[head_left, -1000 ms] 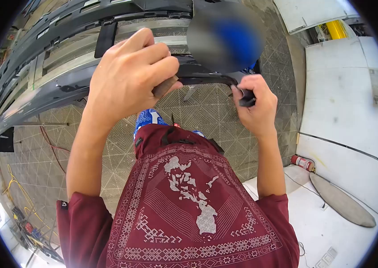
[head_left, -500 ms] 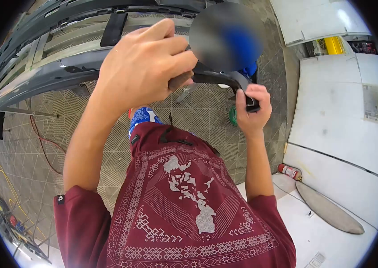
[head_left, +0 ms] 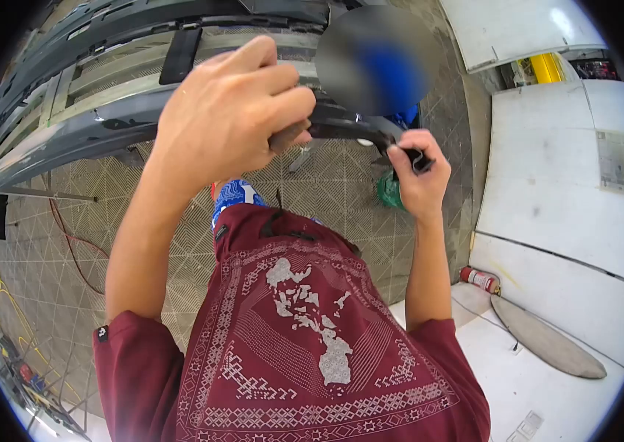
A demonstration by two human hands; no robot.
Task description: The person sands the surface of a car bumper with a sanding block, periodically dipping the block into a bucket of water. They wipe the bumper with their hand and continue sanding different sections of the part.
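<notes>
A long, glossy dark curved panel (head_left: 54,158) runs across the upper left and continues past my left hand to a narrow end on the right. My left hand (head_left: 242,107) is closed over this panel, its fingers curled round a small brownish-grey thing (head_left: 282,138) that I cannot make out. At the panel's right end, my right hand (head_left: 422,173) pinches the black edge (head_left: 419,160) between thumb and fingers. My left hand hides part of the panel.
Behind the panel is a slatted metal frame (head_left: 113,85). Another person in blue (head_left: 406,116) is close beyond it, partly blurred. A green object (head_left: 389,190) lies near my right hand. A red cylinder (head_left: 479,279) and hoses (head_left: 69,236) are on the floor.
My left hand has shifted slightly left. At the panel's end, my right hand has turned a little, and more of the green object shows.
</notes>
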